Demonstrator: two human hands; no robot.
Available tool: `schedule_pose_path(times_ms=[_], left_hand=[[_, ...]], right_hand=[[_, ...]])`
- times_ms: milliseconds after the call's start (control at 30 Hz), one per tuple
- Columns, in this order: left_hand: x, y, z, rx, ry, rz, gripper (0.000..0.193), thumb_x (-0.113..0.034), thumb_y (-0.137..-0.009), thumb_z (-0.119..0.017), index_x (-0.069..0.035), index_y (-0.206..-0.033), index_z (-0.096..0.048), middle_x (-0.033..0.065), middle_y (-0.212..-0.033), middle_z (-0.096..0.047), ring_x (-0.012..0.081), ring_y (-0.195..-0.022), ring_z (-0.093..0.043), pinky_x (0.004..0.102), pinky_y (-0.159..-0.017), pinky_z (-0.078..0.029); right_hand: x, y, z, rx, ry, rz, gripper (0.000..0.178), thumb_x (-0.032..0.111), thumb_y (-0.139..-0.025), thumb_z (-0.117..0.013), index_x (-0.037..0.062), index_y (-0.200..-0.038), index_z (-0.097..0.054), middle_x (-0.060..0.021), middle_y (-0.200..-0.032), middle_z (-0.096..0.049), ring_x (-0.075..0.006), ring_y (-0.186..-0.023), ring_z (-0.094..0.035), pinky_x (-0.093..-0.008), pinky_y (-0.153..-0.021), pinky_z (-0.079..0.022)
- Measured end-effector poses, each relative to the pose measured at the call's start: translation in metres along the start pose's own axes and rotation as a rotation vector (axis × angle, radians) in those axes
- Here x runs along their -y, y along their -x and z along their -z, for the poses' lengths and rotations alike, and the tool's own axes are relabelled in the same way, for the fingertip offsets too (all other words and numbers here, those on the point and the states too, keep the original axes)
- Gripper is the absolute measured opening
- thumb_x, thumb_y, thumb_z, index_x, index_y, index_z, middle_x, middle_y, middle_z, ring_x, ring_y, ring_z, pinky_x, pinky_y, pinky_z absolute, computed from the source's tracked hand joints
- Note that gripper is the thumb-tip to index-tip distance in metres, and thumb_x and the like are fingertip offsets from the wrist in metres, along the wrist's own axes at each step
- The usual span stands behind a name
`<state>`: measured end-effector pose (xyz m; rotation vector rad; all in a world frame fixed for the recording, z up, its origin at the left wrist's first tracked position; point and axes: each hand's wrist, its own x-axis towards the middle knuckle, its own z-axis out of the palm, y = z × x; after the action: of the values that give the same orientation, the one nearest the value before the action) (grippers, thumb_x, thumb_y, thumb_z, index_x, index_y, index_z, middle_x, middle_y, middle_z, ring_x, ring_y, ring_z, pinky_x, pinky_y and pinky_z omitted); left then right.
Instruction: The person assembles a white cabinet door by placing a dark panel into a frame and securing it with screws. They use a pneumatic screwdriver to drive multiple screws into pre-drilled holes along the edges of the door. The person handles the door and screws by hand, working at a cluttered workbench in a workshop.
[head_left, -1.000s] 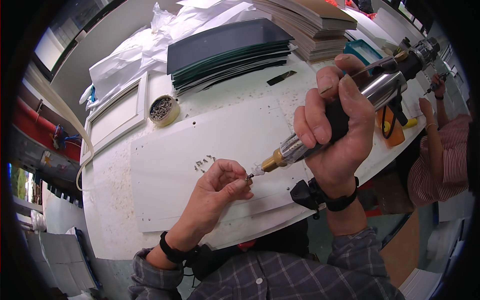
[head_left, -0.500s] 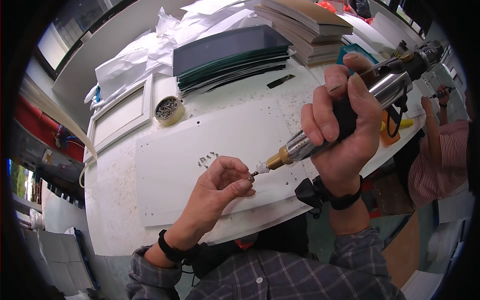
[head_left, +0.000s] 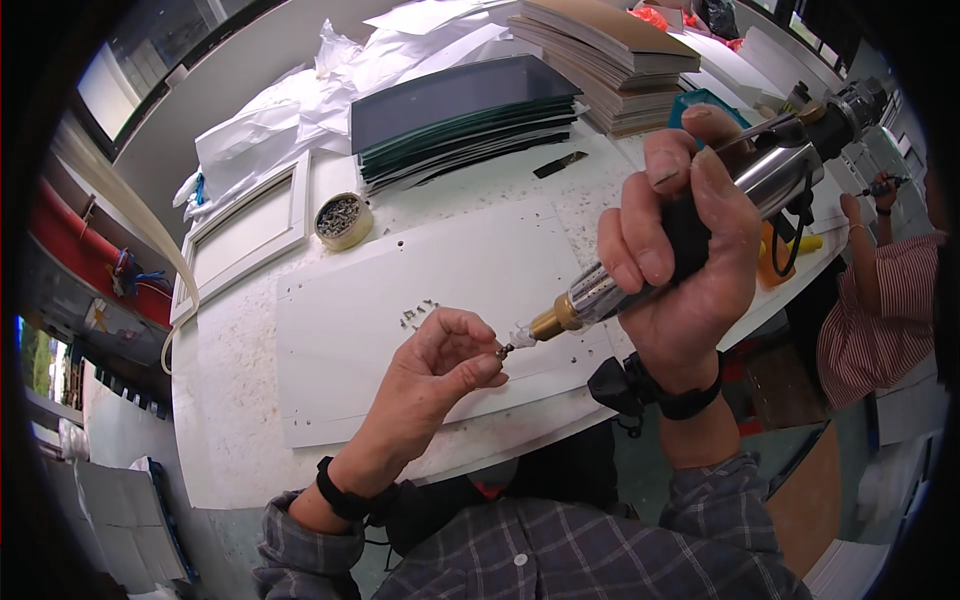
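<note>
Hardly shifted since half a second ago: still pinching a small screw (head_left: 503, 352) between fingertips of the left hand (head_left: 432, 368), just at the tip of the power screwdriver (head_left: 686, 240) clasped by the right hand (head_left: 692, 305); apparently mid-fitting.

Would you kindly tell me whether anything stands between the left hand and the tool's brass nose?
Yes: a whitish, see-through scrap sits at the tip of the brass nose, and a small dark metal piece shows between it and the left hand, which pinches its end. Nothing else visible stands between them.
</note>
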<state>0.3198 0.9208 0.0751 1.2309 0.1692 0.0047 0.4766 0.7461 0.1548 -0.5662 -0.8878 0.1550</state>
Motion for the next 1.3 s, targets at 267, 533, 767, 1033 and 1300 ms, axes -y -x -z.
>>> schedule_pose_path(times_ms=[267, 533, 767, 1033, 1300], left_hand=[[0.001, 0.000, 0.001, 0.006, -0.033, -0.024, 0.022, -0.012, -0.100, -0.073, -0.007, -0.117, -0.059, 0.0015, -0.106, -0.066, 0.0108, -0.100, -0.066, 0.0320, -0.095, -0.059], [0.003, 0.001, 0.001, 0.027, -0.001, -0.003, 0.020, -0.011, -0.102, -0.070, -0.008, -0.117, -0.059, 0.0015, -0.107, -0.066, 0.0111, -0.101, -0.066, 0.0322, -0.095, -0.059], [-0.006, 0.002, -0.007, 0.027, -0.008, 0.035, 0.023, -0.012, -0.103, -0.068, -0.004, -0.123, -0.059, 0.0037, -0.107, -0.067, 0.0126, -0.099, -0.067, 0.0315, -0.094, -0.060], [-0.051, -0.047, -0.007, -0.030, -0.361, 0.032, 0.020, -0.020, -0.104, -0.068, -0.003, -0.115, -0.066, 0.0074, -0.107, -0.074, 0.0107, -0.092, -0.069, 0.0291, -0.085, -0.058], [-0.041, -0.131, 0.011, -0.060, -0.863, -0.122, 0.023, -0.008, -0.099, -0.063, 0.001, -0.118, -0.073, 0.0090, -0.119, -0.073, 0.0188, -0.111, -0.066, 0.0324, -0.100, -0.049]], right_hand=[[0.002, 0.001, -0.002, -0.016, 0.003, -0.002, 0.032, 0.021, -0.112, -0.042, 0.0044, -0.139, -0.047, -0.0047, -0.103, -0.057, -0.0063, -0.054, -0.044, -0.0242, -0.047, -0.044], [0.000, 0.001, -0.002, -0.039, 0.000, -0.012, 0.032, 0.020, -0.109, -0.047, 0.0035, -0.136, -0.047, -0.0054, -0.100, -0.059, -0.0068, -0.052, -0.045, -0.0255, -0.046, -0.044], [0.003, -0.007, -0.004, -0.015, -0.004, -0.033, 0.032, 0.022, -0.111, -0.044, 0.0045, -0.137, -0.047, -0.0040, -0.101, -0.057, -0.0054, -0.052, -0.043, -0.0237, -0.045, -0.042], [-0.012, -0.067, 0.003, -0.003, 0.248, -0.094, 0.030, 0.028, -0.102, -0.060, 0.0034, -0.119, -0.061, -0.0051, -0.086, -0.060, -0.0066, -0.054, -0.049, -0.0258, -0.053, -0.045], [-0.059, -0.100, 0.024, 0.032, 0.458, -0.037, 0.021, 0.016, -0.097, -0.068, 0.0021, -0.113, -0.066, -0.0065, -0.081, -0.063, -0.0076, -0.053, -0.056, -0.0270, -0.047, -0.046]])
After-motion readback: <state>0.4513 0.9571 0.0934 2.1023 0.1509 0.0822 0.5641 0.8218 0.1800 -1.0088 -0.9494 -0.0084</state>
